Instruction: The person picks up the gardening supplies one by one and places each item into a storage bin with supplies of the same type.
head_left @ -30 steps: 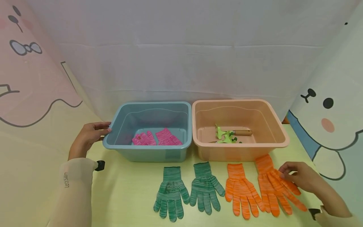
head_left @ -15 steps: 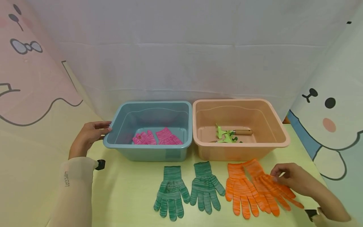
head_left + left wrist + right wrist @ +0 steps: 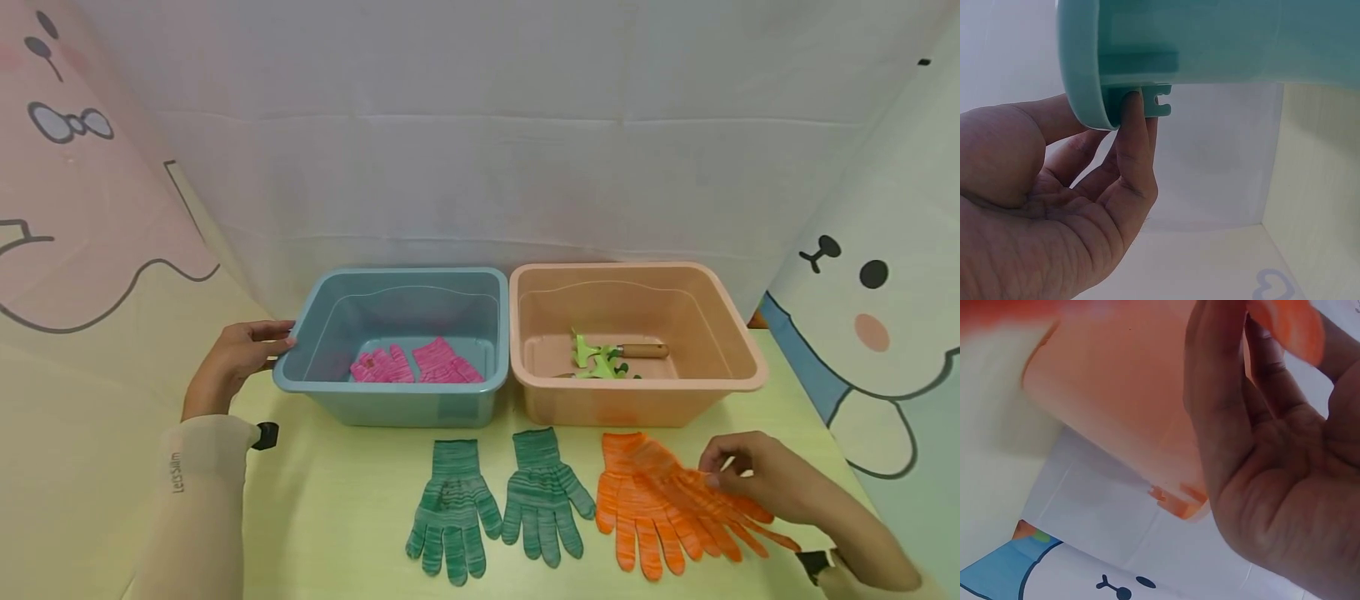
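My right hand (image 3: 776, 475) pinches an orange knit glove (image 3: 678, 482) by its edge, raising part of it over a second orange glove (image 3: 636, 529) that lies flat. In the right wrist view a bit of the held glove (image 3: 1297, 331) shows between thumb and fingers. At the far left, my left hand (image 3: 234, 358) holds the end rim of a blue plastic basin (image 3: 390, 389). The left wrist view shows the fingers hooked under that rim (image 3: 1079, 69). Two green gloves (image 3: 453, 500) lie flat to the left of the orange ones, fingers toward me.
Two pink gloves (image 3: 382, 367) lie inside the blue basin. Right beside it, a peach basin (image 3: 637, 386) holds light green hand tools, one with a wooden handle (image 3: 643, 351). Both basins stand at the back of the yellow table (image 3: 322, 517), before a white cloth (image 3: 480, 183).
My right hand has moved left, drawing the right orange glove with it until it overlaps the other orange glove. The left hand stays on the blue basin's rim.
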{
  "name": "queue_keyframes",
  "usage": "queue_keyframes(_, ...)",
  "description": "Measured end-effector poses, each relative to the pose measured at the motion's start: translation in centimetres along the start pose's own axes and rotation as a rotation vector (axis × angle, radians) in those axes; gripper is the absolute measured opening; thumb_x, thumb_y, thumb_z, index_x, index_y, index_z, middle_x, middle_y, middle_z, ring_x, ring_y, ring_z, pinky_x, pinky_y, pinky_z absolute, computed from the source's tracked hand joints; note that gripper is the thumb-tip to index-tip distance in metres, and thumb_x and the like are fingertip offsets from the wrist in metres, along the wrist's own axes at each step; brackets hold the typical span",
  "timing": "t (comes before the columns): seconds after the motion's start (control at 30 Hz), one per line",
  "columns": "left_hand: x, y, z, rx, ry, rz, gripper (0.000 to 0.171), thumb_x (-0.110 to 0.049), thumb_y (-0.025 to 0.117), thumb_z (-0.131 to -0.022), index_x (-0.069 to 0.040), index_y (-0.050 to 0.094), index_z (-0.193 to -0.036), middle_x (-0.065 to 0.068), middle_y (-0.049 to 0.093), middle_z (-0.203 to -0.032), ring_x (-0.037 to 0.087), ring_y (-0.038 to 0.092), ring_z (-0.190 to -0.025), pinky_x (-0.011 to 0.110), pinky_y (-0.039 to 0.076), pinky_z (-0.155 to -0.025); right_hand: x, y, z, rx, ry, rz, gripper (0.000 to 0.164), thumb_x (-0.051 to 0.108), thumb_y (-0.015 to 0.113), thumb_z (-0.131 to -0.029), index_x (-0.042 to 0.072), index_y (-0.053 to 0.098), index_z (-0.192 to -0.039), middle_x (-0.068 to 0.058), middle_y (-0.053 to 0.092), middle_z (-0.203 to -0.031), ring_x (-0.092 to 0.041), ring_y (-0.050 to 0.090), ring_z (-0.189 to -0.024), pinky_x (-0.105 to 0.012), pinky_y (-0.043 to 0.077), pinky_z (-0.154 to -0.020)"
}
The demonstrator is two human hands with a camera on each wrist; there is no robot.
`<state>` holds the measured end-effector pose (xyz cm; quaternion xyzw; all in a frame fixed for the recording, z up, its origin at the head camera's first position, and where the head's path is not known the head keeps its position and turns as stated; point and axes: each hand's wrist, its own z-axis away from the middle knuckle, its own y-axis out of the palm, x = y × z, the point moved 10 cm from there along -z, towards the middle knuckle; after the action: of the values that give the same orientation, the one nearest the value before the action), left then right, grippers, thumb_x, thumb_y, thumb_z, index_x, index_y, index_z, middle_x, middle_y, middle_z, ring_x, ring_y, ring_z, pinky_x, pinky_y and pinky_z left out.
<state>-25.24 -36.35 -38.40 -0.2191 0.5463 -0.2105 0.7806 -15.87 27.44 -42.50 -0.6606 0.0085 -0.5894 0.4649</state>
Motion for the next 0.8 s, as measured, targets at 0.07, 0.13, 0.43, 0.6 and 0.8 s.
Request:
queue_keyframes(0.07, 0.0, 0.0, 0.0, 0.000, 0.001, -0.002, 0.061, -0.024, 0.058, -0.111, 0.005, 0.038, -0.160, 0.031, 0.041, -0.159, 0.042, 0.054, -0.135, 0.052, 0.046, -0.113, 0.2, 0.0, 0.0, 0.007, -0.003, -0.004, 0.014, -0.004, 0.070, -0.097, 0.009, 0.070, -0.093, 0.012, 0.064, -0.089, -0.005, 0.061, -0.072, -0.025, 0.056, -0.063)
queue_keyframes(0.13, 0.0, 0.0, 0.0, 0.000, 0.003, -0.005, 0.061, -0.024, 0.059, -0.111, 0.005, 0.039, -0.160, 0.031, 0.042, -0.159, 0.039, 0.056, -0.133, 0.051, 0.047, -0.112, 0.5, 0.0, -0.1, 0.014, 0.002, -0.007, 0.014, -0.004, 0.070, -0.097, 0.009, 0.070, -0.094, 0.011, 0.065, -0.089, -0.005, 0.062, -0.073, -0.025, 0.056, -0.063)
queue_keyframes(0.43, 0.1, -0.1, 0.0, -0.003, 0.007, -0.004, 0.061, -0.025, 0.059, -0.110, 0.005, 0.040, -0.159, 0.030, 0.044, -0.158, 0.026, 0.061, -0.122, 0.049, 0.049, -0.112, 2.2, 0.0, -0.7, -0.002, 0.026, 0.044, 0.016, -0.004, 0.073, -0.095, 0.012, 0.071, -0.094, 0.010, 0.066, -0.091, -0.003, 0.061, -0.080, -0.024, 0.058, -0.069)
queue_keyframes(0.6, 0.1, 0.0, 0.1, -0.006, 0.009, -0.003, 0.061, -0.025, 0.060, -0.110, 0.005, 0.040, -0.159, 0.030, 0.045, -0.157, 0.033, 0.059, -0.128, 0.048, 0.049, -0.111, 3.4, 0.0, -1.1, -0.024, 0.016, 0.054, 0.017, -0.003, 0.074, -0.095, 0.014, 0.072, -0.094, 0.010, 0.068, -0.092, -0.003, 0.062, -0.081, -0.025, 0.058, -0.071)
queue_keyframes(0.8, 0.0, -0.1, 0.1, -0.007, 0.009, -0.006, 0.061, -0.026, 0.060, -0.110, 0.005, 0.041, -0.159, 0.029, 0.046, -0.157, 0.022, 0.062, -0.119, 0.041, 0.054, -0.108, 4.7, 0.0, -1.9, -0.050, -0.024, 0.057, 0.017, -0.002, 0.075, -0.095, 0.015, 0.073, -0.094, 0.011, 0.068, -0.091, -0.003, 0.063, -0.082, -0.025, 0.058, -0.072)
